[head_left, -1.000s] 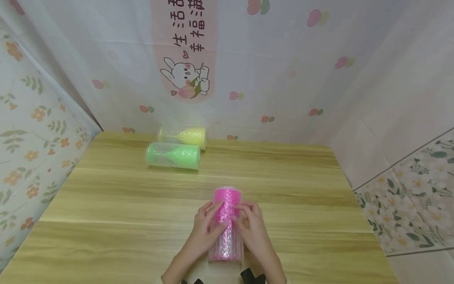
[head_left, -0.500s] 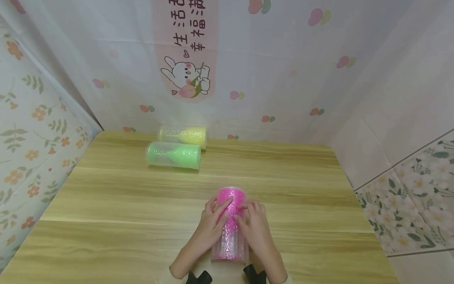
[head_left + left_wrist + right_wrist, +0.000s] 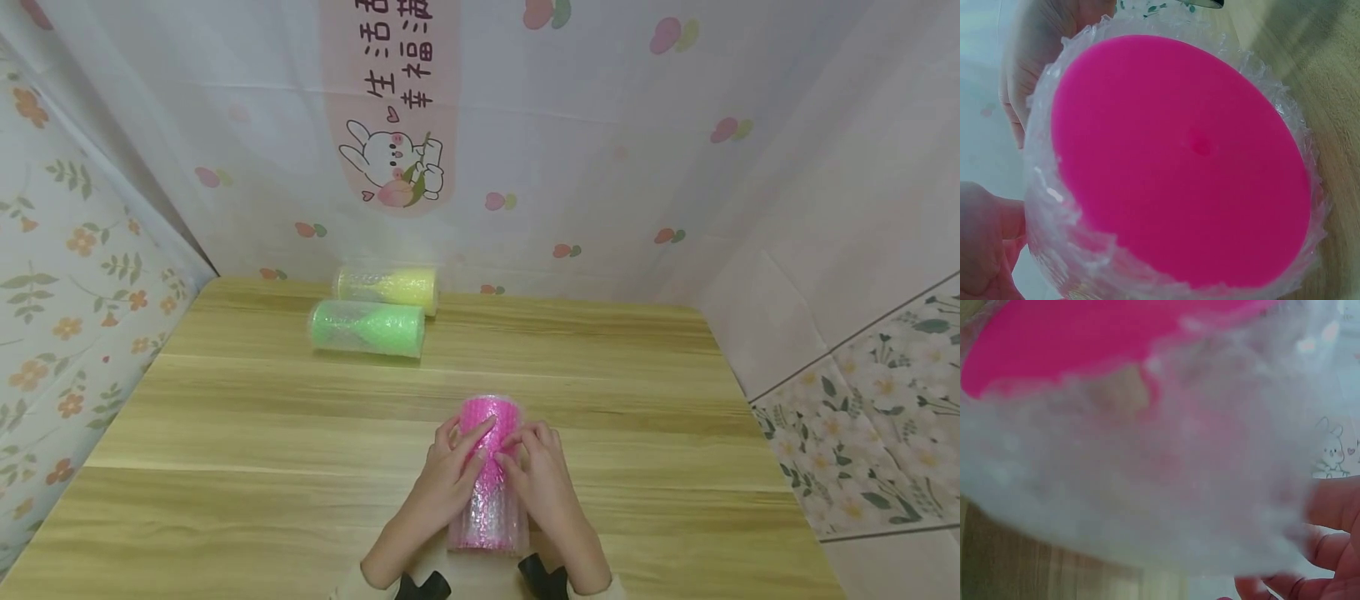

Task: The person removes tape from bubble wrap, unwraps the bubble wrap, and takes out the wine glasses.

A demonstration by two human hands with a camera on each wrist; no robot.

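Observation:
A pink thing in bubble wrap (image 3: 489, 492) lies lengthwise between both hands in the head view. It is pink at the far end, narrows in the middle and looks clear nearer the body. Its near end shows a flat round pink disc (image 3: 1179, 162) with a small central dimple in the left wrist view. My left hand (image 3: 450, 471) holds it from the left, index finger and thumb over the top. From the right, my right hand (image 3: 542, 467) grips it with bent fingers, thumb and index tips close together at the wrap. The right wrist view is blurred.
A green bubble-wrapped thing (image 3: 367, 327) and a yellow one (image 3: 390, 286) lie at the table's back left. The wooden table (image 3: 225, 433) ends at a printed curtain (image 3: 562, 150). Black wrist mounts (image 3: 543, 575) sit at both wrists.
Both hands and the pink wrapped thing have shifted slightly right. The right thumb and index fingertips have come closer together on the wrap. The green and yellow things have stayed put.

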